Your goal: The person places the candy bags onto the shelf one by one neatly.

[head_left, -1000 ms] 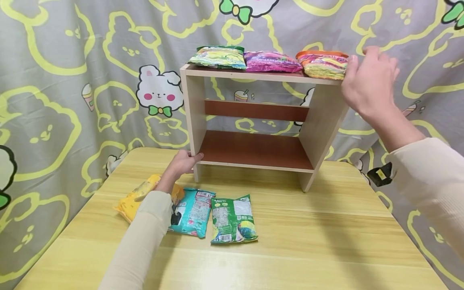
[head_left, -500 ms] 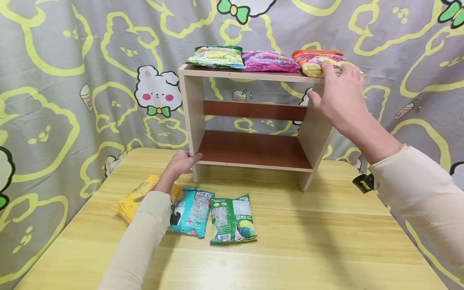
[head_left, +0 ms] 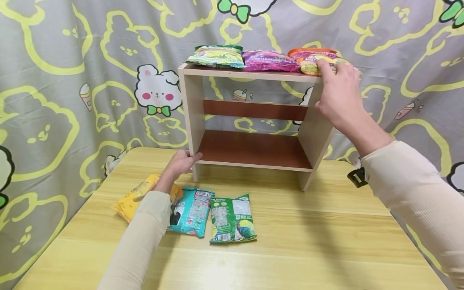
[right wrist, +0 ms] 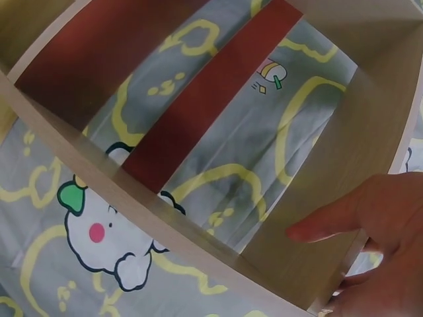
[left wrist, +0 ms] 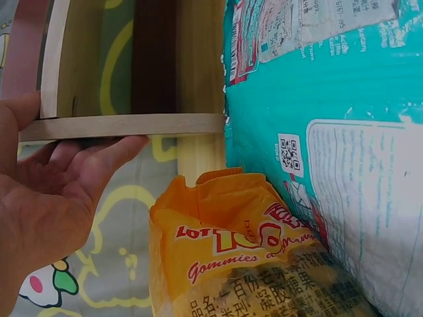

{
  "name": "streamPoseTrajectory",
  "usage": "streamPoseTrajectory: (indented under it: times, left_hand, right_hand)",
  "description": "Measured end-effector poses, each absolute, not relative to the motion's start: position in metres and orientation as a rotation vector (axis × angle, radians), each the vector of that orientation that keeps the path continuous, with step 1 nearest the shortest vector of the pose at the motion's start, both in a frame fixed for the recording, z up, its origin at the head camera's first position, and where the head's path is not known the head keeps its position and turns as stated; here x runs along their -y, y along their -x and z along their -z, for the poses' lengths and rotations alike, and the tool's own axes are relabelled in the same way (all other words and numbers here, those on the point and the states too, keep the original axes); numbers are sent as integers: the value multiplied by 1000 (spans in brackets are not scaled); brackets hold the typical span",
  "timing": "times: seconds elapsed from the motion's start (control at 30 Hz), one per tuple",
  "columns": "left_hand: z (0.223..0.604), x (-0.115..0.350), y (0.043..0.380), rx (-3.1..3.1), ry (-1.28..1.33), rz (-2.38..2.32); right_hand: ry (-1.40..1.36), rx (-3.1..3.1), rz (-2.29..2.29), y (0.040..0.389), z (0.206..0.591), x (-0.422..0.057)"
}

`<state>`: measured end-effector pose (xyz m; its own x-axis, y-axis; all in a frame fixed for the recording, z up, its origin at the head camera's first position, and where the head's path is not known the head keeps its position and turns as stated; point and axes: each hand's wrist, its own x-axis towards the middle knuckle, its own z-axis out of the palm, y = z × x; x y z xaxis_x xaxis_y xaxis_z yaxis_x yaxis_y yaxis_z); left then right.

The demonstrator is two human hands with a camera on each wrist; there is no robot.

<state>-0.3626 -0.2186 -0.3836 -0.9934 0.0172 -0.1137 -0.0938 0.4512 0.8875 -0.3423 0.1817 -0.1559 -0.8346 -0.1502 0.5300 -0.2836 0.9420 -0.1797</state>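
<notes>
In the head view, my left hand (head_left: 182, 162) grips the left side panel of a small wooden shelf (head_left: 255, 165), low down, with thumb in front and fingers along the outer face, as the left wrist view shows too. My right hand (head_left: 342, 92) is at the shelf's top right corner. Its fingers press on an orange and yellow snack packet (head_left: 309, 60); the thumb hangs below the top board. Beside that packet lie a magenta packet (head_left: 270, 61) and a green-yellow packet (head_left: 217, 56).
On the table (head_left: 308, 249), in front of the shelf, lie a green packet (head_left: 233, 219), a teal packet (head_left: 193, 211) and a yellow gummies packet (head_left: 132, 201), partly behind my left forearm. A patterned curtain (head_left: 108, 80) hangs behind. Black buckle-like piece (head_left: 357, 177) near my right sleeve.
My right hand has moved left from the shelf's right end onto the orange packet, which has shifted slightly left. The left hand keeps its hold on the side panel.
</notes>
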Motion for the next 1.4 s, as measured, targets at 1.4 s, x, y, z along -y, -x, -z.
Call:
streamPoseTrajectory:
  times: [1.4]
  left_hand:
    - [384, 216, 361, -2580, 48, -1608]
  right_hand:
    - [-252, 2584, -305, 348, 161, -179]
